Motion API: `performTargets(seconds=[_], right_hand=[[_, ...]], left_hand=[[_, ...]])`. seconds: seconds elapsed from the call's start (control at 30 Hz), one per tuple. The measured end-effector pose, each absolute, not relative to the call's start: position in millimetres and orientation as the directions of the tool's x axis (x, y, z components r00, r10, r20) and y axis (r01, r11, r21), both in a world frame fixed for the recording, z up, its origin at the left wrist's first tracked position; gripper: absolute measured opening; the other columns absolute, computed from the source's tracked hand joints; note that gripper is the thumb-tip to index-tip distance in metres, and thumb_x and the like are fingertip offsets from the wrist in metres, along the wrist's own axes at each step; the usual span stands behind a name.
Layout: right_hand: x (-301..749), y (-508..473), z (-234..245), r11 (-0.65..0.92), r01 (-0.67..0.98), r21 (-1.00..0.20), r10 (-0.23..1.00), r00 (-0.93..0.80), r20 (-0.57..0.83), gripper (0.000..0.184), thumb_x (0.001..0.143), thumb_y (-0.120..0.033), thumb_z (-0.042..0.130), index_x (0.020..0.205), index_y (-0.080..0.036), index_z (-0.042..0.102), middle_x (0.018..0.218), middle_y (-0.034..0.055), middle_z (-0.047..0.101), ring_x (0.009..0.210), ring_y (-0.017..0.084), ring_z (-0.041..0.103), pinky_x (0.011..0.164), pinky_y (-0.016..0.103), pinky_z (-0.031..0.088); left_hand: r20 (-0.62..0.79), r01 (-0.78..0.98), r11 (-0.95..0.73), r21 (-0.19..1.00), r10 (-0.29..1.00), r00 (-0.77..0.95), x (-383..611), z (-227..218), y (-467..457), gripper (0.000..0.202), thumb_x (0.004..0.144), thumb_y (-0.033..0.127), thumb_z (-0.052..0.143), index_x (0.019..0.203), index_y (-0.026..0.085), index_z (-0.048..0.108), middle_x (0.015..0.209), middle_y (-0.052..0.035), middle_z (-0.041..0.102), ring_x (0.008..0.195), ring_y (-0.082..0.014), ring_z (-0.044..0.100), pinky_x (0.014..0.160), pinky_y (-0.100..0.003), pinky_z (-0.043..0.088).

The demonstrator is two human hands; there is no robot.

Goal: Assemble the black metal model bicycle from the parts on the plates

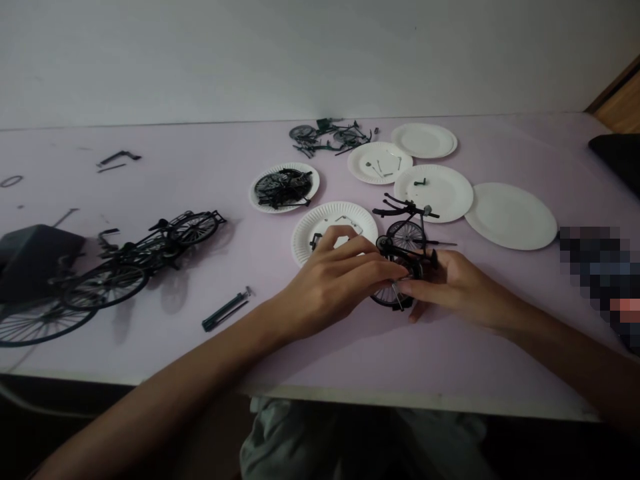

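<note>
Holding one model bicycle [400,249], seemingly part-built, with loose pieces all round

Far left of the model bicycle sits one dark box [43,257]; next comes a longer dark bicycle shape [163,250], apparently with three wheels, though dim light leaves it unclear whether that is one model or two overlapping. Nearer the model bicycle, on its left, lies one green tube-like piece [226,311] with a thin rod beside it.

To its left and farther back is one plate of dark parts [254,189]; just left is one ribbed plate [306,223] with several small parts. The left hand [345,273] pinches the model bicycle between thumb and forefinger. Behind it lies one jumble of dark bicycle parts [330,138].

On the model bicycle, two wheels and the frame look joined; the small pieces probably remain to be fitted. The right hand [450,287] curls its fingers round its near wheel, by one silvery rod [398,297].

Behind and rightward are four more plates or stacks: one with about five bits [360,172], one stack [424,141], one with a green piece [445,201], one plain [511,217].
</note>
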State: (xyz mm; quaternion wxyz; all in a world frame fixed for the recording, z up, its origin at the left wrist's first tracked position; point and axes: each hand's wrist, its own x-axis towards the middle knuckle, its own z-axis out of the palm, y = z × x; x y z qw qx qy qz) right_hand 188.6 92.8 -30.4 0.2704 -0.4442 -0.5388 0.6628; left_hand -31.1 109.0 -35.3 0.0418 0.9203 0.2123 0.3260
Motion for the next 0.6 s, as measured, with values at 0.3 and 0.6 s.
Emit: performTargets(seconds=[0.3,0.6], right_hand=[[192.3,93.5,-37.8,-0.148,0.266,-0.953,0.937,-0.271,-0.221,0.031,0.073,-0.041,0.082,0.089,-0.02,0.065,0.076,0.0011,0.068,0.062,0.016,0.063,0.055,0.028,0.053],[202.2,96.5,-46.5,-0.152,0.265,-0.952,0.957,-0.202,-0.209,0.029,0.077,-0.048,0.076,0.08,-0.022,0.062,0.069,-0.0017,0.058,0.063,0.014,0.052,0.056,0.026,0.043]], left_hand=[[0.615,0.492,-0.87,0.041,0.41,0.673,-52.8,-13.7,126.3,0.013,0.096,0.013,0.057,0.107,0.019,0.059,0.094,-0.0029,0.073,0.087,-0.0158,0.066,0.083,-0.033,0.043],[0.319,0.682,-0.731,-0.004,0.646,0.694,-101.6,-15.6,166.2,0.016,0.098,0.019,0.053,0.099,0.015,0.068,0.095,-0.0068,0.072,0.082,-0.0181,0.063,0.082,-0.033,0.044]])
